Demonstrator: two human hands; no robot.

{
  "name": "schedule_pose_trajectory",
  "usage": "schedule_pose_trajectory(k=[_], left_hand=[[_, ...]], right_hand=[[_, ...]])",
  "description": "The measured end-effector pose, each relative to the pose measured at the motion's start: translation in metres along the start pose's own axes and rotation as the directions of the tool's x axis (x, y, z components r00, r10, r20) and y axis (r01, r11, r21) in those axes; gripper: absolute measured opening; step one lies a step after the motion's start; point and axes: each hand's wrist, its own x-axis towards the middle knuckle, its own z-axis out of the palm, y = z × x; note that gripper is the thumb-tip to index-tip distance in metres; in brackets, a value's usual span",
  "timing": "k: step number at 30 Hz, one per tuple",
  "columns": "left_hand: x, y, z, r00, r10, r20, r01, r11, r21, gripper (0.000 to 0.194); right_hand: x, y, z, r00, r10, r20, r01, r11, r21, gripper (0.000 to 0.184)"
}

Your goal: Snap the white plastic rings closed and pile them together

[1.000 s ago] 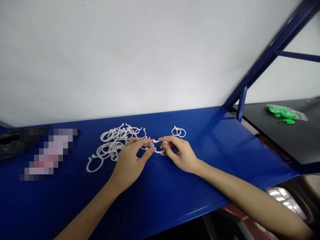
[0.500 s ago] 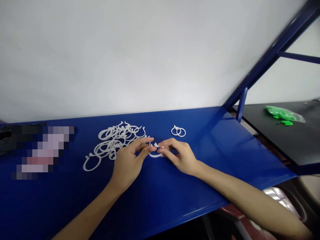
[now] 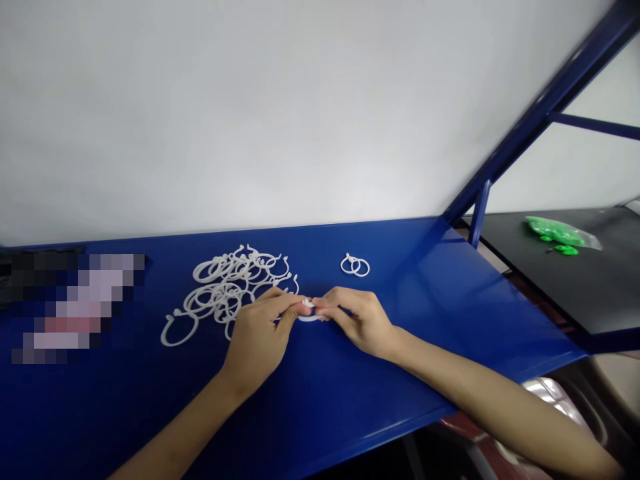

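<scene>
A white ring (image 3: 310,319) sits between the left hand (image 3: 256,337) and right hand (image 3: 361,323), both pinching it (fingertips nearly meeting). More white rings (image 3: 227,272) lie heaped left on the blue desk (image 3: 350,407); two overlapping rings (image 3: 351,259) lie farther right. Beyond, a clear bag (image 3: 593,241) holds green pieces (image 3: 554,230).

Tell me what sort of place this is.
Probably a workshop or workroom, though little of it shows: a heap of white rings lies on a blue worktable, and a bag of green pieces sits on a black table.
</scene>
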Motion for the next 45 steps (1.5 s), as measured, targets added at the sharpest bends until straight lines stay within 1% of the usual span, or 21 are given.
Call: schedule_pose_trajectory(k=[5, 8, 13, 16, 18, 21, 22, 24, 26, 28, 30, 32, 33, 35, 38, 41, 45], left_hand=[[-0.005, -0.001, 0.004, 0.99, 0.138, -0.015, -0.137, 0.989, 0.049, 0.022], [-0.005, -0.003, 0.005, 0.974, 0.226, -0.017, -0.225, 0.972, 0.07, 0.023], [-0.004, -0.004, 0.006, 0.943, 0.333, -0.005, -0.331, 0.938, 0.101, 0.027], [-0.003, -0.004, 0.006, 0.932, 0.362, 0.015, -0.361, 0.926, 0.109, 0.028], [-0.001, -0.004, 0.006, 0.937, 0.348, 0.038, -0.35, 0.927, 0.137, 0.025], [0.003, -0.009, 0.004, 0.951, 0.295, 0.09, -0.308, 0.916, 0.258, 0.023], [0.005, -0.012, 0.002, 0.959, 0.262, 0.106, -0.282, 0.907, 0.312, 0.026], [0.01, -0.021, -0.002, 0.975, 0.182, 0.129, -0.219, 0.882, 0.416, 0.032], [0.014, -0.032, -0.006, 0.984, 0.107, 0.144, -0.165, 0.853, 0.496, 0.036], [0.016, -0.041, -0.01, 0.983, 0.056, 0.175, -0.144, 0.829, 0.541, 0.037], [0.016, -0.047, -0.011, 0.978, 0.035, 0.206, -0.146, 0.819, 0.555, 0.035], [0.015, -0.049, -0.01, 0.976, 0.043, 0.214, -0.157, 0.821, 0.549, 0.032], [0.014, -0.05, -0.009, 0.976, 0.056, 0.211, -0.165, 0.825, 0.54, 0.03], [0.012, -0.05, -0.007, 0.976, 0.087, 0.2, -0.181, 0.835, 0.519, 0.028], [0.013, -0.048, -0.007, 0.975, 0.124, 0.184, -0.199, 0.853, 0.483, 0.026], [0.015, -0.046, -0.008, 0.98, 0.143, 0.141, -0.192, 0.874, 0.446, 0.022], [0.015, -0.036, -0.008, 0.98, 0.179, 0.088, -0.199, 0.896, 0.398, 0.015]], right_hand=[[-0.005, 0.0, -0.001, 0.995, -0.058, 0.082, 0.064, 0.995, -0.071, 0.02], [-0.006, 0.0, -0.002, 0.991, -0.054, 0.126, 0.07, 0.989, -0.129, 0.02], [-0.009, 0.003, -0.002, 0.979, -0.065, 0.195, 0.099, 0.98, -0.171, 0.025], [-0.009, 0.007, 0.001, 0.982, -0.086, 0.17, 0.118, 0.974, -0.191, 0.022], [-0.006, 0.008, 0.003, 0.987, -0.095, 0.126, 0.121, 0.97, -0.212, 0.02], [0.003, 0.012, -0.001, 0.996, -0.085, 0.02, 0.087, 0.96, -0.267, 0.019], [0.006, 0.015, -0.004, 0.997, -0.067, -0.033, 0.054, 0.952, -0.3, 0.018], [0.011, 0.023, -0.015, 0.989, 0.002, -0.146, -0.058, 0.922, -0.383, 0.019], [0.013, 0.035, -0.029, 0.971, 0.097, -0.217, -0.192, 0.859, -0.475, 0.02], [0.015, 0.048, -0.042, 0.952, 0.172, -0.254, -0.291, 0.767, -0.571, 0.024], [0.015, 0.058, -0.051, 0.934, 0.213, -0.288, -0.352, 0.693, -0.629, 0.037], [0.016, 0.062, -0.055, 0.927, 0.223, -0.303, -0.371, 0.668, -0.644, 0.047], [0.016, 0.062, -0.054, 0.929, 0.217, -0.3, -0.364, 0.674, -0.643, 0.049], [0.017, 0.058, -0.051, 0.942, 0.185, -0.28, -0.326, 0.699, -0.637, 0.045], [0.016, 0.048, -0.043, 0.968, 0.137, -0.212, -0.241, 0.752, -0.613, 0.039], [0.014, 0.039, -0.035, 0.984, 0.133, -0.119, -0.176, 0.822, -0.541, 0.04], [0.012, 0.024, -0.025, 0.989, 0.14, 0.036, -0.113, 0.902, -0.417, 0.036]])
